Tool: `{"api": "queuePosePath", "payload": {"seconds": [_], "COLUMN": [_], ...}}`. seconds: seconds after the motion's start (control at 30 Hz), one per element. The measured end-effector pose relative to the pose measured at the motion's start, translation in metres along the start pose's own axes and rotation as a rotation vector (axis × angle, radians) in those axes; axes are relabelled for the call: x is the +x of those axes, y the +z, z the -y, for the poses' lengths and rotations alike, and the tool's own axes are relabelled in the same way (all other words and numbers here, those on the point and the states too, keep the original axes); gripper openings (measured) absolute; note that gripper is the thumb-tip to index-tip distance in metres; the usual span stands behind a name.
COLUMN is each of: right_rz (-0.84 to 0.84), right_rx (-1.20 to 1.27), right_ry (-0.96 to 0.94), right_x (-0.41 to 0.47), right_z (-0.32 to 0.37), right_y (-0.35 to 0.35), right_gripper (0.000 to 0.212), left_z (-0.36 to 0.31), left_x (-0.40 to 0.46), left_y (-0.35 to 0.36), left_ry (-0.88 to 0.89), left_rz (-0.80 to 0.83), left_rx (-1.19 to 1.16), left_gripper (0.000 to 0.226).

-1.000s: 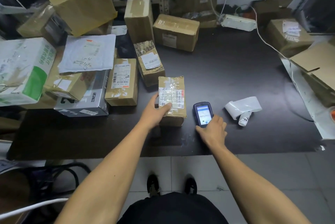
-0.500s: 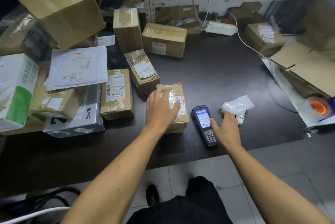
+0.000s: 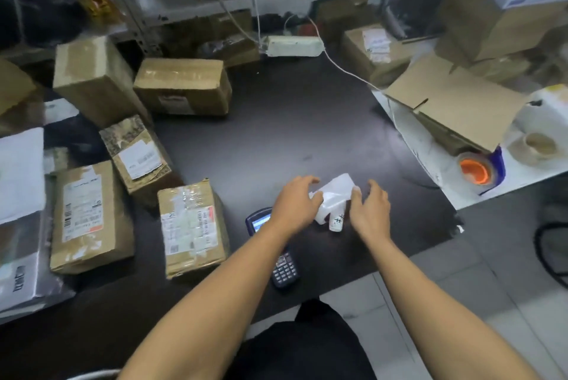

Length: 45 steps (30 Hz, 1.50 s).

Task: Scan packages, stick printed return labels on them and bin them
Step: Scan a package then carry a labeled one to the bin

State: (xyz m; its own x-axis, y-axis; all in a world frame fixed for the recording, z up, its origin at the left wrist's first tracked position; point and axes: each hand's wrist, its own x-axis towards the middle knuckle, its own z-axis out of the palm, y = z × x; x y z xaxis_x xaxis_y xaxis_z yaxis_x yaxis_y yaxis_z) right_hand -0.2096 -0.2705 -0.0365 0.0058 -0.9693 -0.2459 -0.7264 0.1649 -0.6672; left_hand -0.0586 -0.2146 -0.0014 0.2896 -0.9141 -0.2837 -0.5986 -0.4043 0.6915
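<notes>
Far left, a white mailer point(image 3: 20, 173) lay over the pile at the table's edge, with a grey box point(image 3: 21, 275) below it. Next came a flat brown parcel point(image 3: 89, 216) with a long white label, lying face up. Behind it a tall carton point(image 3: 95, 78) stood at a tilt, and a patterned box point(image 3: 138, 155) leaned just in front of that one. A wide taped carton point(image 3: 184, 86) sat further back on the dark table point(image 3: 276, 121).

Nearer the front, the taped package point(image 3: 192, 226) lay flat on the table, label side up, just left of the scanner point(image 3: 272, 250) and clear of both hands. The scanner rested on the table under the left forearm, screen lit, keypad toward the person.

Centre stage: the left hand point(image 3: 295, 204) was curled over the left end of the label strip point(image 3: 333, 195), fingers bent round the white paper. The strip curled loosely between the two hands, and a small rolled piece of it lay on the table below. The right hand point(image 3: 370, 210) met it from the other side, fingertips pinching the strip's right edge, the rest of the fingers loosely bent.

Further right, a white cable point(image 3: 344, 69) ran from a power strip point(image 3: 293, 46) at the back toward an open flat carton point(image 3: 455, 109). Under its flap sat a tape roll point(image 3: 475, 170) with an orange core, on a white side table point(image 3: 430, 158). At far right a pale tape roll point(image 3: 539, 143) was in view, blurred.
</notes>
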Motion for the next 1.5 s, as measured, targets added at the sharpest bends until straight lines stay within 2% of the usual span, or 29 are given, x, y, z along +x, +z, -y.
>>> {"api": "queuePosePath", "payload": {"seconds": [0.07,0.2,0.3,0.4,0.5,0.6,0.67,0.73,0.9,1.0,1.07,1.13,1.27,1.37,1.43,1.5], "right_rz": [0.090,0.219,0.317,0.364,0.357,0.402,0.374,0.332,0.370,0.421,0.452,0.416,0.336,0.165,0.092,0.072], "right_rx": [-0.025,-0.018,-0.056,-0.044,0.044,0.072,0.067,0.032,-0.108,-0.093,-0.016,0.054,0.096,0.218,0.224,0.219], "right_ry": [-0.024,-0.223,-0.399,-0.469,-0.455,-0.390,-0.389,-0.417,-0.428,-0.408,-0.329,-0.222,-0.052,0.036,-0.039,-0.212], "right_x": [0.014,0.015,0.007,0.004,0.004,0.009,0.013,0.019,0.030,0.036,0.040,0.046,0.062,0.071,0.066,0.053], "right_z": [-0.006,-0.012,-0.017,-0.021,-0.024,-0.021,-0.019,-0.017,-0.009,-0.007,-0.003,-0.001,-0.005,-0.006,0.004,0.021], "right_y": [-0.001,-0.003,-0.002,0.001,-0.002,-0.006,-0.004,0.000,0.008,0.005,-0.001,-0.009,-0.024,-0.035,-0.040,-0.036], "right_gripper": [0.052,0.042,0.039,0.031,0.026,0.024,0.022,0.026,0.035,0.026,0.013,0.005,0.010,0.013,0.010,0.006], "left_z": [-0.011,-0.018,-0.011,-0.003,0.005,0.010,0.011,0.011,0.015,0.015,0.014,0.018,0.030,0.030,0.027,0.020], "left_x": [0.017,0.042,0.048,0.048,0.044,0.042,0.041,0.040,0.033,0.030,0.028,0.028,0.026,0.023,0.020,0.018], "left_y": [0.014,0.026,0.027,0.024,0.021,0.019,0.019,0.021,0.024,0.022,0.021,0.021,0.020,0.019,0.019,0.016], "left_ry": [-0.028,-0.126,-0.220,-0.273,-0.296,-0.292,-0.270,-0.248,-0.193,-0.147,-0.139,-0.157,-0.250,-0.303,-0.288,-0.234], "left_rz": [0.023,0.078,0.132,0.165,0.177,0.149,0.158,0.154,0.126,0.118,0.099,0.071,0.047,0.035,0.001,-0.105], "left_rx": [0.028,-0.002,-0.037,-0.114,-0.234,-0.307,-0.340,-0.366,-0.417,-0.409,-0.391,-0.389,-0.413,-0.415,-0.355,-0.255], "left_gripper": [0.046,0.052,0.050,0.045,0.043,0.057,0.064,0.067,0.064,0.064,0.066,0.067,0.064,0.063,0.061,0.056]}}
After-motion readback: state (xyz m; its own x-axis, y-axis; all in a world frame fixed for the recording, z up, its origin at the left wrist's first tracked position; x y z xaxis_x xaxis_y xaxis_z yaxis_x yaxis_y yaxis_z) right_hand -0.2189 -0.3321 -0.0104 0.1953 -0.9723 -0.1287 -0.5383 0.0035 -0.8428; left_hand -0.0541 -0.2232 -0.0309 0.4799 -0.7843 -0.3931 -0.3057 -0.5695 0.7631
